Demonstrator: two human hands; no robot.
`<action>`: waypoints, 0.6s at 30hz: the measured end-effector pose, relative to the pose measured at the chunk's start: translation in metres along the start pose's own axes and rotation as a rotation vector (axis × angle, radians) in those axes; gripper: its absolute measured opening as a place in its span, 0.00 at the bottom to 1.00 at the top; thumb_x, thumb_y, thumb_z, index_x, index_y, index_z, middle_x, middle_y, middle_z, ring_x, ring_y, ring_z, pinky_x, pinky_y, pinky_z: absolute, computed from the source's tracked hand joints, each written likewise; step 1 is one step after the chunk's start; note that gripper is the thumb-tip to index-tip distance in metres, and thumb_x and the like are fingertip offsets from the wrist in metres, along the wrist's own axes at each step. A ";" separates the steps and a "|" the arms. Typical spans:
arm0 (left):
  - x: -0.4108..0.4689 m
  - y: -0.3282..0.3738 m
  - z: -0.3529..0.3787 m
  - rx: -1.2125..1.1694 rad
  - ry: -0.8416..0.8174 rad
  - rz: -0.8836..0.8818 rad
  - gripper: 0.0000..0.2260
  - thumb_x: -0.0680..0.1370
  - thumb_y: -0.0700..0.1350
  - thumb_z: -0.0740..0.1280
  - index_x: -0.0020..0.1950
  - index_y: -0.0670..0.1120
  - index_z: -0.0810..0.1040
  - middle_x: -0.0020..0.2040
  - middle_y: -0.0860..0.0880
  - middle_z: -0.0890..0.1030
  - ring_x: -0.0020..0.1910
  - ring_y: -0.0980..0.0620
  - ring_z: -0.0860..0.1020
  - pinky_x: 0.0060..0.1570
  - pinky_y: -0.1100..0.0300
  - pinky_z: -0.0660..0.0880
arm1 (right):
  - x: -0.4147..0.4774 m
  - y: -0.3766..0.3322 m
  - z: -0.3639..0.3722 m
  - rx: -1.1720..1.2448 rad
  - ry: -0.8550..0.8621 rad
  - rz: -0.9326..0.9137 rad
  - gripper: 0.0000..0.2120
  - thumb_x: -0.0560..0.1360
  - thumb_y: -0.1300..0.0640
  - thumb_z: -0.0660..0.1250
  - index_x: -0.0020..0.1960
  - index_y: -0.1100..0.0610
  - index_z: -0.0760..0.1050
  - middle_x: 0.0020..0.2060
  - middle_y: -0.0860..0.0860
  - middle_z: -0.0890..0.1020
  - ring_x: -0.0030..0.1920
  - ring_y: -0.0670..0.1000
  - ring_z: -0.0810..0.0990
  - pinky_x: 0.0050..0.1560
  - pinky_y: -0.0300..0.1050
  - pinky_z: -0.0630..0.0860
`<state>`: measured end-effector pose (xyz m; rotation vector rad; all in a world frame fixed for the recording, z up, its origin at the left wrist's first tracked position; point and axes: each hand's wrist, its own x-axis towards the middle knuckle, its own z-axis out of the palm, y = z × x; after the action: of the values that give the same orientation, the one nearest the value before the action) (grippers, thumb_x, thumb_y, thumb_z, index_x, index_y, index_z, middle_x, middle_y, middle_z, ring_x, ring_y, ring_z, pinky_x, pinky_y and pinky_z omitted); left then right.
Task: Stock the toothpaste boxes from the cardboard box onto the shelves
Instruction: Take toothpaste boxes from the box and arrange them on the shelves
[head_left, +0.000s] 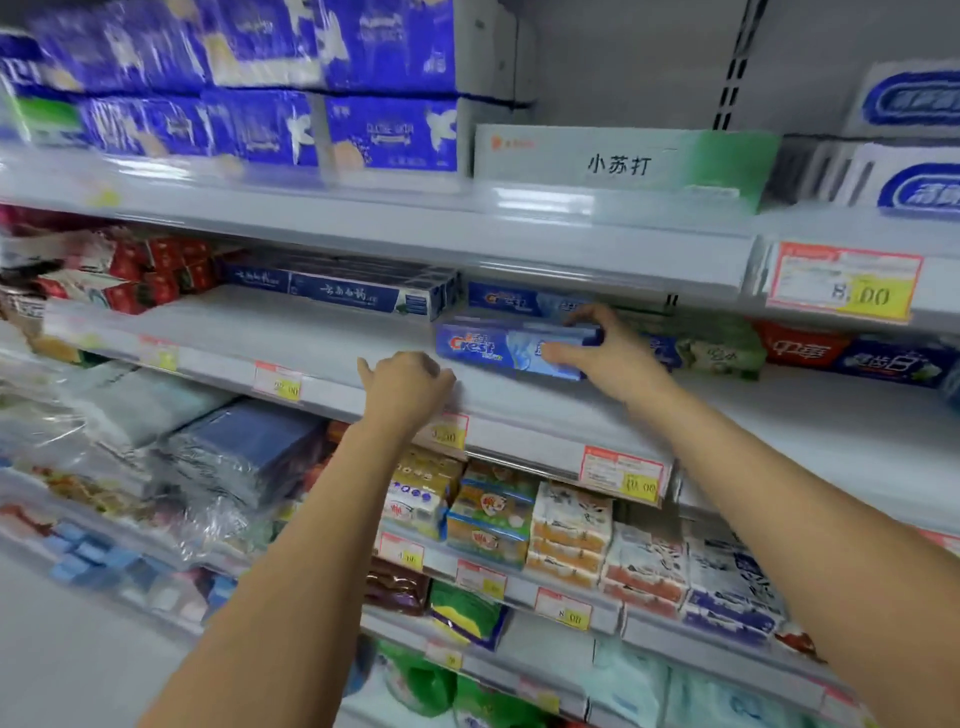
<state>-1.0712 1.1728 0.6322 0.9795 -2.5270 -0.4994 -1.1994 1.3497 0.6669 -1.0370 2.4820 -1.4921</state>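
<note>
We are setting a toothpaste box (498, 347) onto the shelf (260, 327), our right hand (613, 353) pinching its end, our left hand (405, 387) resting on the shelf with fingers (436, 370) curled, empty. Next we are probably pushing it back squarely.

The blue toothpaste box (483, 345) reads "Crest", the white-green box (618, 166) "小苏打", a price tag (844, 283) "8.00".

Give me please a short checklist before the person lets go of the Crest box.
1. Right hand grips the front Crest box: ok.
2. Box lies flat on the shelf: cannot tell, blurred.
3. Bare shelf left of it: ok.
4. Rear Crest box behind matches it: ok.
5. Left hand free: cannot tell, fingers hidden.
6. Cardboard box within reach: cannot tell, out of view.
</note>
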 end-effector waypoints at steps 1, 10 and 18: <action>0.004 -0.006 0.000 0.038 0.002 0.009 0.14 0.79 0.51 0.59 0.58 0.48 0.79 0.58 0.44 0.80 0.60 0.44 0.74 0.73 0.42 0.46 | 0.008 -0.002 0.008 -0.166 -0.053 -0.057 0.19 0.66 0.57 0.75 0.53 0.54 0.72 0.44 0.50 0.77 0.42 0.50 0.75 0.37 0.41 0.70; 0.010 -0.026 0.009 0.141 0.047 0.121 0.18 0.80 0.50 0.53 0.67 0.50 0.73 0.67 0.44 0.72 0.67 0.42 0.67 0.72 0.41 0.45 | 0.065 -0.019 0.060 -0.847 -0.276 -0.203 0.27 0.71 0.47 0.67 0.68 0.49 0.68 0.58 0.58 0.75 0.52 0.58 0.76 0.41 0.44 0.71; 0.011 -0.028 0.013 0.127 0.049 0.116 0.19 0.81 0.50 0.51 0.69 0.51 0.71 0.67 0.44 0.71 0.68 0.42 0.65 0.72 0.40 0.42 | 0.096 -0.023 0.064 -0.941 -0.315 -0.093 0.24 0.77 0.55 0.60 0.72 0.58 0.65 0.62 0.63 0.74 0.57 0.60 0.75 0.53 0.47 0.75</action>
<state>-1.0688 1.1486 0.6110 0.8715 -2.5790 -0.2801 -1.2375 1.2391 0.6777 -1.3389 2.8929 -0.0399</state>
